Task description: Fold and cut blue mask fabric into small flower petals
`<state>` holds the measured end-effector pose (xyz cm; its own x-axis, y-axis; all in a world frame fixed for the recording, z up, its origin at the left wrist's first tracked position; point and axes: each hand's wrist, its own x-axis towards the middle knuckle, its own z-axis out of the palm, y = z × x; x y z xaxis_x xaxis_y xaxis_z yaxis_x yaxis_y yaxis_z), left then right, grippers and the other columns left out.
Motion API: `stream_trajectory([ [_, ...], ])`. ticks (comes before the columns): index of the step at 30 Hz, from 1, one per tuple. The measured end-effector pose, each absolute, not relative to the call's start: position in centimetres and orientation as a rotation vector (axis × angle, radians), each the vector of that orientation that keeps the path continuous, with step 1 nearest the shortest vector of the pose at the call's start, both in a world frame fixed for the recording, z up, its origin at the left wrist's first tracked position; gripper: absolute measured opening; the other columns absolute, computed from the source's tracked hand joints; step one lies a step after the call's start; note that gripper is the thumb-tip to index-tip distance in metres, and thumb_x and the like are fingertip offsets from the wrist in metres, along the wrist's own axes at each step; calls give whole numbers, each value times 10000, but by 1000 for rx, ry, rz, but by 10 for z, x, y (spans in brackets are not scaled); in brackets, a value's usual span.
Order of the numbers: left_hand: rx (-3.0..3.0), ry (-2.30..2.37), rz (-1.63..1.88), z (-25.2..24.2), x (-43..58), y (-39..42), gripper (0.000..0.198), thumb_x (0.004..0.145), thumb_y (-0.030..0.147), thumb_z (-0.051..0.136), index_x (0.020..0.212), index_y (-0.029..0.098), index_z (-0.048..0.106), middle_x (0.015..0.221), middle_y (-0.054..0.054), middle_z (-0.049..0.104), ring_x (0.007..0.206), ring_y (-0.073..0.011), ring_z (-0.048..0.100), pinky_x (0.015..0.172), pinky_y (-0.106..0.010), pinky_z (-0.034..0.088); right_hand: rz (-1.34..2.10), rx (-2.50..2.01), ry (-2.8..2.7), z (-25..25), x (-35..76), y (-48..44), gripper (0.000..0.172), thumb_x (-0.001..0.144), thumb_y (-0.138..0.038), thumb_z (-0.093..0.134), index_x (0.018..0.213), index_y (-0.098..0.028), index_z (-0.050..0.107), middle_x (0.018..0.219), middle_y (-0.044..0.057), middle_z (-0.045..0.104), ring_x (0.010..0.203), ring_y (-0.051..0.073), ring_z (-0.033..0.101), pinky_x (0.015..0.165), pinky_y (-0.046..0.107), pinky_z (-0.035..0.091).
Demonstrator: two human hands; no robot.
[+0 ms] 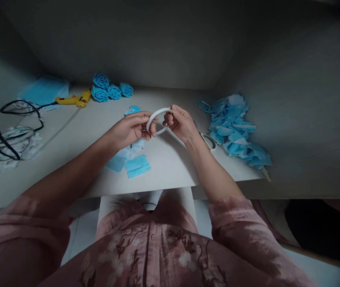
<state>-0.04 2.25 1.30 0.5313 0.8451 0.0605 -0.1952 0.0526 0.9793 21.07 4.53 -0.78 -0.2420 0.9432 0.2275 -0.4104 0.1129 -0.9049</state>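
Both my hands hold a white ring-shaped band (157, 114) above the middle of the white table (170, 167). My left hand (132, 129) pinches its left side with closed fingers. My right hand (180, 122) grips its right side, fingers curled. Under my left hand lie folded pieces of blue cloth (136, 165). Scissors (208, 140) lie just right of my right wrist.
A pile of cut blue cloth petals (235, 131) covers the right of the table. Three blue cloth roses (110, 89) and a yellow glue gun (75, 99) lie at the back left. Black cable (11, 131) and white scraps lie far left. Walls close in behind and right.
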Motion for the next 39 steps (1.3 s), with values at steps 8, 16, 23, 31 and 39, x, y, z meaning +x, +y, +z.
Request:
stream_trajectory([
  [8,1246,562,895,5,-6,18,386,877,241,730,1258,188,762,953,-70,782,813,-184,704,732,-329,536,1510,-678,-1069,-15,205,49,369,926,-510,812,764,-236,625,655,-72,532,559,89,464,656,236,562],
  [16,1177,406,926,3,-2,21,190,862,264,788,994,128,780,717,-51,731,627,-141,631,619,-262,472,1529,-684,-1066,-16,203,49,376,993,-454,743,750,-212,588,641,-73,534,564,78,487,643,208,544],
  [23,1192,489,942,-2,-4,26,149,899,298,724,855,155,731,565,-35,655,549,-160,613,578,-271,459,1495,-672,-1174,-20,205,51,441,855,-580,855,796,-215,615,613,-95,549,557,72,490,680,231,576],
  [31,1219,596,800,-2,-8,27,197,829,323,797,783,147,724,638,-70,705,567,-144,639,518,-231,437,1252,-749,-1482,-10,210,44,568,729,-719,877,735,-183,691,590,-63,602,569,62,493,578,203,409],
  [39,1189,584,887,-4,-8,27,171,767,261,853,804,136,742,641,-45,710,575,-130,631,557,-231,453,1182,-805,-1465,-9,205,43,606,797,-805,760,787,-201,712,721,-18,639,677,106,563,660,242,468],
])
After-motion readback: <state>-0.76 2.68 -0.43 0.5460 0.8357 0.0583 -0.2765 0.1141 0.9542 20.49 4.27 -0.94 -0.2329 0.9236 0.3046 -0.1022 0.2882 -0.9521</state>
